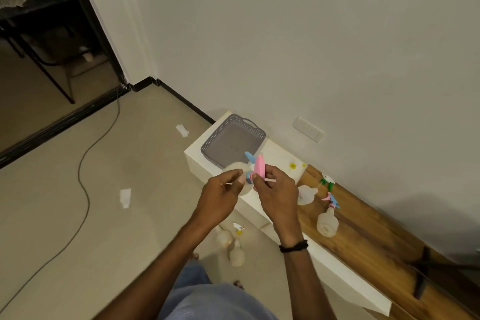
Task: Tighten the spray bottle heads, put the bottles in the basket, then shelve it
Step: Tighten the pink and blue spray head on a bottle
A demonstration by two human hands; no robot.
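Observation:
My left hand (223,196) grips the translucent white spray bottle (237,167) by its body, held sideways over the front edge of the low white cabinet. My right hand (276,193) is closed on the bottle's pink and blue spray head (258,167) at the neck. An empty grey basket (255,132) sits on the cabinet top just behind the held bottle. On the wooden top to the right are a bottle with a green and white head (307,193) and one with a pink and blue head (327,221). Two more bottles (235,248) are on the floor below my hands.
The low white cabinet (283,153) stands against the wall, with a wooden surface (368,247) running right and a black stand (422,275) on it. A black cable (87,189) snakes across the tiled floor. Paper scraps (125,197) lie on the floor. A dark doorway opens at upper left.

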